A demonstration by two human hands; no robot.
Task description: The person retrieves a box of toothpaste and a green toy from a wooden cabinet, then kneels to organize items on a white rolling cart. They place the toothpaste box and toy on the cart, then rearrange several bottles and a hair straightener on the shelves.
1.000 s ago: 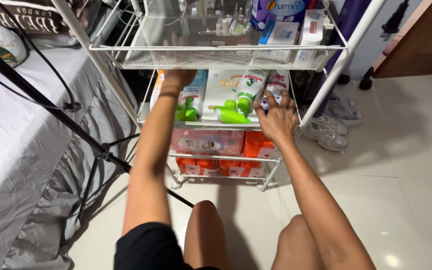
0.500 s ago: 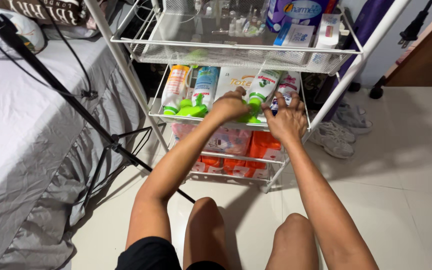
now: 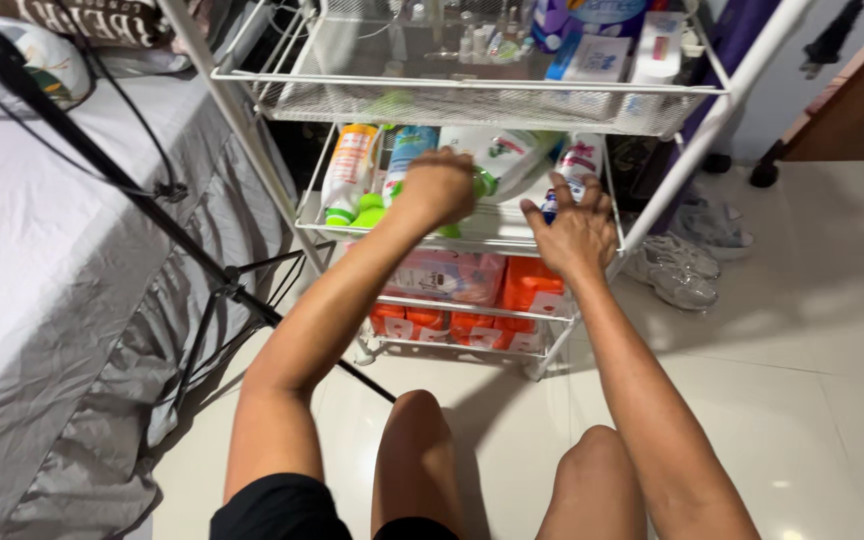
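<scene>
Left hand (image 3: 439, 187) on green-capped white bottle (image 3: 497, 160)

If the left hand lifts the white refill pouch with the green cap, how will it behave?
The white refill pouch is soft-sided, so it would probably sag and bend around the left hand. Its glossy film may slip. It lies flat on the wire shelf, so rolling seems unlikely.

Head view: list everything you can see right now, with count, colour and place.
Wire rack: one, white, centre.
Bottles: several, white, orange and blue with green caps, lying on middle shelf.
Packs: several, orange and pink, lower shelves.
Small toiletries: many, mixed, top shelf.
Bed: one, grey sheet, left.
Tripod: one, black, beside bed.
Shoes: pale, right of rack.
Left hand: on a green-capped bottle.
Right hand: at a white bottle.
</scene>
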